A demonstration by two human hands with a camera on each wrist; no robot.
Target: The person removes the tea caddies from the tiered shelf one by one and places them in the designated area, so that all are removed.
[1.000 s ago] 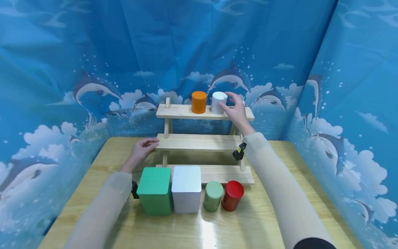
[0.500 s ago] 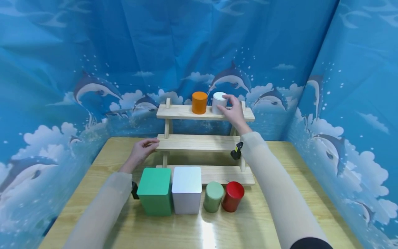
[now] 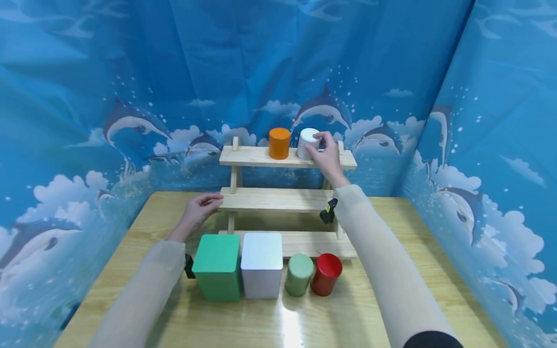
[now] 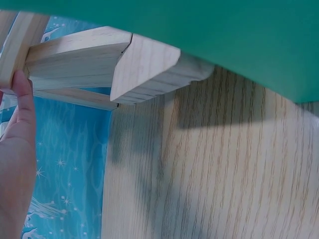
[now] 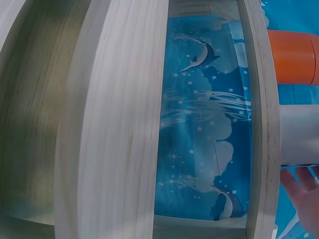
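Observation:
On the top tier of a wooden three-tier stand (image 3: 278, 199), an orange canister (image 3: 279, 143) and a white canister (image 3: 306, 145) stand upright, a small gap between them. My right hand (image 3: 329, 157) holds the white one from its right side, thumb on the front and a finger at the lid's edge. In the right wrist view, fingers (image 5: 301, 186) lie against the white canister (image 5: 301, 134). My left hand (image 3: 201, 209) pinches the left end of the middle tier; the left wrist view shows the thumb (image 4: 24, 92) on that board's edge.
Before the stand, a green box (image 3: 217, 266), a white box (image 3: 261, 266), a pale green canister (image 3: 298, 274) and a red canister (image 3: 326, 274) stand in a row on the wooden table (image 3: 243, 324). A blue dolphin-print curtain (image 3: 209, 72) surrounds the table.
My right hand has shifted slightly left and down, its fingertips now closer around the white canister, which has barely moved. My left hand stays in place on the middle tier.

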